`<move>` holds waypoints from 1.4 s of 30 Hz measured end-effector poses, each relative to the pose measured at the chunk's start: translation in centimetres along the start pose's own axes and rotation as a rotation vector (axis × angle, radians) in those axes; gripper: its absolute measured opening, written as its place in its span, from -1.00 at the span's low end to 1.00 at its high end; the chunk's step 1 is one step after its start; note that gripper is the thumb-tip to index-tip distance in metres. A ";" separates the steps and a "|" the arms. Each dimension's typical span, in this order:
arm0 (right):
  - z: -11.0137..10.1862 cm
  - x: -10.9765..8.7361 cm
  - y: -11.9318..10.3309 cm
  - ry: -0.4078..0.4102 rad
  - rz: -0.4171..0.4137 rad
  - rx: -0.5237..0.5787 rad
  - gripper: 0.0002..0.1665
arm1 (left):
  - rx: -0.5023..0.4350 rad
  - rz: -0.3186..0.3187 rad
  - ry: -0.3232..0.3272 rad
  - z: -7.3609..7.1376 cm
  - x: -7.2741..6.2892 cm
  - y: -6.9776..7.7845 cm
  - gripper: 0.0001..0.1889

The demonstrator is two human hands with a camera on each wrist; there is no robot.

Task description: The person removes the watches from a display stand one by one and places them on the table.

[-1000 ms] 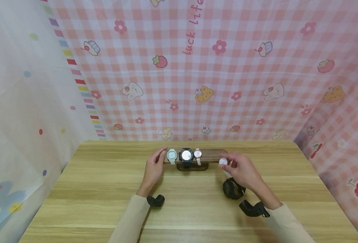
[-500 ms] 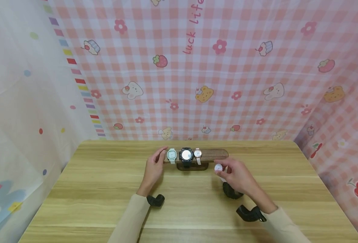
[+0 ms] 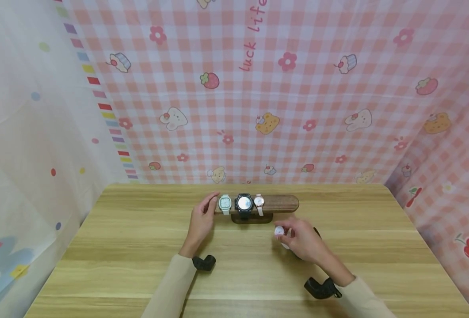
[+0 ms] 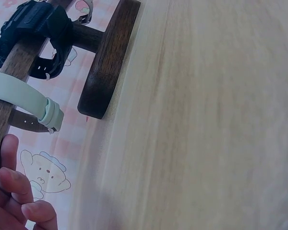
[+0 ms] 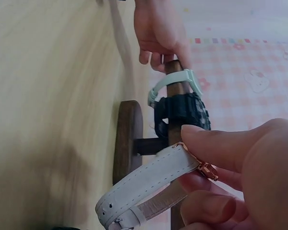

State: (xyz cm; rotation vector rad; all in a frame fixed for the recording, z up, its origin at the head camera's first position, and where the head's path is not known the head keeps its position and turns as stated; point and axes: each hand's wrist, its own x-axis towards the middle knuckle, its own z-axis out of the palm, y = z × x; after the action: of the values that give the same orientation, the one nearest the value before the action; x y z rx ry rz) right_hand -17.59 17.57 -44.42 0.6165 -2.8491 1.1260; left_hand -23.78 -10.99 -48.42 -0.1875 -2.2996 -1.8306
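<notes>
My left hand (image 3: pixel 200 221) grips the left end of a dark wooden watch stand (image 3: pixel 280 203), thumb and fingers at the bar's tip. On the bar, from the left, sit a mint-green square watch (image 3: pixel 225 203), a black watch (image 3: pixel 244 203) and a small white-strapped watch (image 3: pixel 259 201). Just in front of the stand's right half, my right hand (image 3: pixel 303 238) pinches a white wristwatch (image 5: pixel 144 177) by its rose-gold case. Its strap is buckled into a loop and hangs off the bar. Another black watch (image 3: pixel 317 231) lies mostly hidden behind the right hand.
The stand's foot (image 4: pixel 110 62) rests on the wood-grain table (image 3: pixel 139 265) near its back edge. Behind it hangs a pink checked cloth (image 3: pixel 234 106). Black camera mounts (image 3: pixel 204 263) are on both wrists.
My right hand has carried the white wristwatch left and toward me, away from the bar's right end, and now covers most of the loose black watch. My left hand keeps its place.
</notes>
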 end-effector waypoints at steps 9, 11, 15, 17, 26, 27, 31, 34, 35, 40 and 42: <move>0.9 -0.2 0.3 -0.010 -0.010 -0.024 -0.62 | 0.000 0.027 0.038 0.3 0.8 -2.9 -0.63; 1.1 -0.2 0.3 -0.015 -0.005 -0.018 -0.61 | 0.000 0.033 0.039 0.3 0.8 -2.9 -0.63; 1.5 -0.2 0.4 -0.035 0.009 -0.010 -0.62 | 0.003 0.039 0.039 0.3 0.7 -2.8 -0.63; 1.7 -0.2 0.4 -0.043 0.021 -0.008 -0.62 | 0.006 0.040 0.039 0.4 0.7 -2.8 -0.63; 2.2 -0.3 0.1 -0.045 0.056 -0.049 -0.62 | 0.009 0.040 0.040 0.3 0.7 -2.8 -0.62; 2.3 -0.3 0.1 -0.044 0.061 -0.050 -0.62 | 0.006 0.040 0.039 0.4 0.7 -2.8 -0.62; 2.6 -0.4 0.2 -0.034 0.053 -0.052 -0.63 | -0.001 0.032 0.037 0.4 0.8 -2.7 -0.62; 2.9 -0.4 0.2 -0.028 0.043 -0.056 -0.63 | -0.001 0.020 0.032 0.4 0.7 -2.3 -0.63; 3.0 -0.5 0.3 -0.028 0.042 -0.058 -0.63 | -0.001 0.016 0.027 0.3 0.6 -1.9 -0.64; 3.7 -0.7 0.2 -0.025 0.041 -0.064 -0.62 | 0.009 0.012 0.011 0.0 -0.3 0.7 -0.65; 4.0 -0.7 0.2 -0.021 0.037 -0.069 -0.62 | 0.009 0.013 0.008 -0.1 -0.6 1.2 -0.65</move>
State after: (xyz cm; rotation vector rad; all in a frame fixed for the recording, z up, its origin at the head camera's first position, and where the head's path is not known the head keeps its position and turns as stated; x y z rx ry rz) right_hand -16.46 15.30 -47.62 0.5787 -2.9146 1.0276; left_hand -22.96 -10.79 -47.40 -0.1926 -2.2952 -1.8119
